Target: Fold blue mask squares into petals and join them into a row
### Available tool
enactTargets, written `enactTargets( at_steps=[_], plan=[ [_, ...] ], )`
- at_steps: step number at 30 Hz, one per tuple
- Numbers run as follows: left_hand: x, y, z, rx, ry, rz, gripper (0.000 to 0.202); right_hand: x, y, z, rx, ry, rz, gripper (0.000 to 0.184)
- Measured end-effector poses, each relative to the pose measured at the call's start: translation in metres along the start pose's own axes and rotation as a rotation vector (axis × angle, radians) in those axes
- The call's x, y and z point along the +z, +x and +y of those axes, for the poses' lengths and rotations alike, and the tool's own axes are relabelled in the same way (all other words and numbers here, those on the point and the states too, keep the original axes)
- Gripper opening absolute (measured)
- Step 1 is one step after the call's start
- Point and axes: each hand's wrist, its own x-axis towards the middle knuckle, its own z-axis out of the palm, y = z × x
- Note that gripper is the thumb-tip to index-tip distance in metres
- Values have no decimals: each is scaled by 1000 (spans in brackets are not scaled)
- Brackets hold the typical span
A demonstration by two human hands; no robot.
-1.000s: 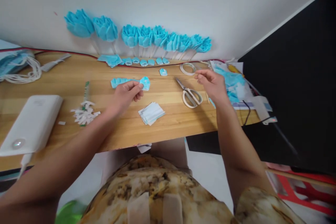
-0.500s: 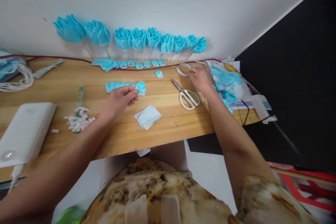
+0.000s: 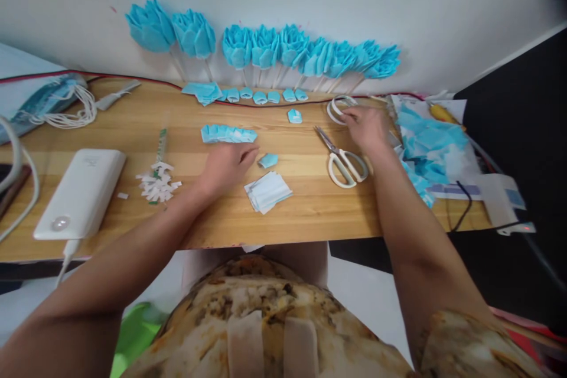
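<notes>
My right hand (image 3: 367,127) has its fingertips closed on the rim of a roll of white tape (image 3: 335,112), near the back of the table. Below that hand lie white-handled scissors (image 3: 341,159), blades slightly apart. My left hand (image 3: 227,166) rests with curled fingers just below a row of blue folded petals (image 3: 228,134); no item shows in it. A small blue folded piece (image 3: 268,160) lies just right of its fingertips. A stack of pale blue sheets (image 3: 268,191) sits nearer the front edge. One more blue piece (image 3: 295,116) with a white patch lies behind.
Blue flowers on sticks (image 3: 292,45) lean against the wall behind small blue pieces (image 3: 260,97). White paper bits (image 3: 159,184) and a white power bank (image 3: 82,192) are at left. Blue scraps (image 3: 432,142) cover the right side. A thin cable runs along the back.
My left hand has let go of the small blue piece, which now lies on the table, and its fingers have turned downward. My right hand stays at the tape roll. The view has shifted left.
</notes>
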Motion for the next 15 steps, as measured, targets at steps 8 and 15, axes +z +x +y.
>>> enactTargets(
  at_steps=[8,15],
  plan=[
    [-2,2,8,96,-250,286,27,-48,-24,-75,-20,1074,-41,27],
    [-14,-3,24,25,-799,105,46,-51,-45,-137,-163,1323,-590,44]
  ],
)
